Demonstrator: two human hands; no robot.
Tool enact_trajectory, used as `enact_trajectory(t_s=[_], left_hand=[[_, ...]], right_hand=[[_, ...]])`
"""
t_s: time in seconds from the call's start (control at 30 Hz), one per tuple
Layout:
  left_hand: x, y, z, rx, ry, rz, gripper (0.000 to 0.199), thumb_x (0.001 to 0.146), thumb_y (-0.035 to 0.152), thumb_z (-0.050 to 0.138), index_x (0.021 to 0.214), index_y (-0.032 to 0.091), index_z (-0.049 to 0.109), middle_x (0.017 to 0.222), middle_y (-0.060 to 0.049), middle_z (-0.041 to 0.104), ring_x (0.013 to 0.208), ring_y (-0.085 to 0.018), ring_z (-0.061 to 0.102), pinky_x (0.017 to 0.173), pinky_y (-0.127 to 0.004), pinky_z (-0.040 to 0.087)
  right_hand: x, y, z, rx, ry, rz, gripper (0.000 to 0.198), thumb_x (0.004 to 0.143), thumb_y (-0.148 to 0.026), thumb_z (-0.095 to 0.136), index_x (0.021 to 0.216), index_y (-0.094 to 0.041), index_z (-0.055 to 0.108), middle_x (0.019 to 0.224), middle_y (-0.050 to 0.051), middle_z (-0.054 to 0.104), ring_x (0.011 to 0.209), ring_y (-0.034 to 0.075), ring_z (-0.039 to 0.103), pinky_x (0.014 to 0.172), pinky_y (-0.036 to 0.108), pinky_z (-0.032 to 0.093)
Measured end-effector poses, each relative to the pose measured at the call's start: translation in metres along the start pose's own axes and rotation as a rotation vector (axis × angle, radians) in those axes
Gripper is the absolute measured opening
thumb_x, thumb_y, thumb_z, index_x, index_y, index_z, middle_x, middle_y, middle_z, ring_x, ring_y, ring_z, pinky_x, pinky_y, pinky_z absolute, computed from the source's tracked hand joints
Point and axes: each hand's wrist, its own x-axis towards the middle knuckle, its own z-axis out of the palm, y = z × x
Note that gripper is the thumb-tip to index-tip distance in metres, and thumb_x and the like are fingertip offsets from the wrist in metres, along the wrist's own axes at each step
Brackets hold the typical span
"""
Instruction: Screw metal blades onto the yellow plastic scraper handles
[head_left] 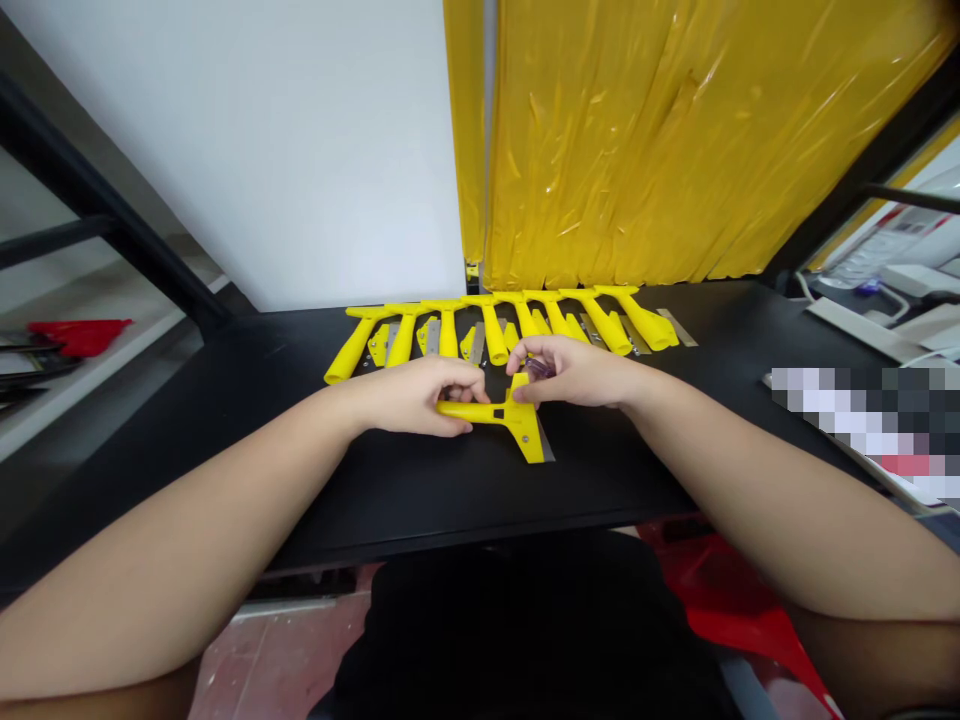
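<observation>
A yellow scraper (517,418) with a blade along its head lies crosswise just above the black table. My left hand (420,395) is closed around the end of its handle. My right hand (570,372) is at the far end of the scraper's head, with the thumb on or close to the yellow plastic. Between its curled fingers shows a small dark purplish item (541,369), whose kind I cannot make out. One screw shows in the near half of the head; the far half is partly covered by my right hand.
Behind my hands, several yellow scraper handles (346,352) stand in a row on the black table (262,400). Metal blades (679,328), yellow plates (379,345) and tiny screws lie among them. Yellow plastic sheeting (637,140) and a white panel (322,150) rise behind.
</observation>
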Motion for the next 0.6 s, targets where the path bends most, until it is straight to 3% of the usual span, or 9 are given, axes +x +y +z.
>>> enact_trajectory(t_s=[0.2, 0.47, 0.6], left_hand=[[0.0005, -0.0017, 0.0, 0.016, -0.007, -0.006, 0.015, 0.084, 0.023, 0.074, 0.087, 0.02, 0.06, 0.086, 0.0, 0.061, 0.076, -0.014, 0.055, 0.067, -0.026, 0.041], [0.0009, -0.0011, 0.0009, -0.007, -0.005, -0.018, 0.016, 0.084, 0.023, 0.074, 0.084, 0.02, 0.058, 0.085, 0.001, 0.059, 0.076, -0.014, 0.054, 0.067, -0.026, 0.041], [0.0005, -0.0023, 0.0008, -0.003, -0.012, -0.025, 0.015, 0.084, 0.024, 0.074, 0.087, 0.02, 0.06, 0.085, 0.001, 0.058, 0.075, -0.014, 0.053, 0.066, -0.026, 0.041]], right_hand=[[0.0008, 0.0035, -0.0002, 0.041, -0.008, 0.027, 0.041, 0.075, -0.032, 0.09, 0.101, -0.023, 0.06, 0.067, -0.005, 0.063, 0.065, 0.014, 0.061, 0.061, 0.028, 0.042], [0.0019, 0.0061, -0.0016, 0.009, 0.006, 0.017, 0.04, 0.077, -0.035, 0.09, 0.102, -0.023, 0.062, 0.066, -0.003, 0.065, 0.063, 0.014, 0.059, 0.06, 0.029, 0.041], [0.0013, 0.0037, 0.0003, 0.072, 0.034, 0.041, 0.043, 0.071, -0.031, 0.094, 0.1, -0.022, 0.063, 0.065, -0.006, 0.059, 0.06, 0.011, 0.054, 0.057, 0.026, 0.038]])
